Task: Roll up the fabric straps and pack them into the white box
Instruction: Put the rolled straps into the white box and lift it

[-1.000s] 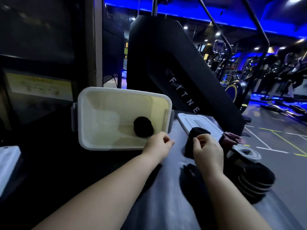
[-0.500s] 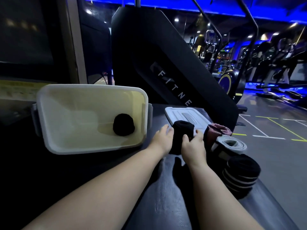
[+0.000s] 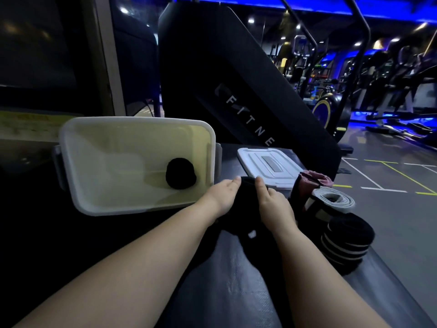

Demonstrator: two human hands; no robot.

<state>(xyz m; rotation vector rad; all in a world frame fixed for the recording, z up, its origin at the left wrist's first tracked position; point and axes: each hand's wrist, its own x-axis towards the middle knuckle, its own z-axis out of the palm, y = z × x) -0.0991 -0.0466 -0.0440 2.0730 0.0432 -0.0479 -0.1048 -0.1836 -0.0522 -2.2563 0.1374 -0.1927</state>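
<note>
White box (image 3: 106, 162), black roll (image 3: 181, 173); white lid (image 3: 260, 162), maroon strap (image 3: 314, 178); black coil (image 3: 347, 237) (white stripes)

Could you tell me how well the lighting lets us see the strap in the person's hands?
Head view: dim, blue-lit room; the black strap between the left hand and right hand melts into the dark bench, its edges lost; the white box stands out; wide-angle lens bows its rim.

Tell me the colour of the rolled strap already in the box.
The rolled strap is black, clearest in the head view.
</note>
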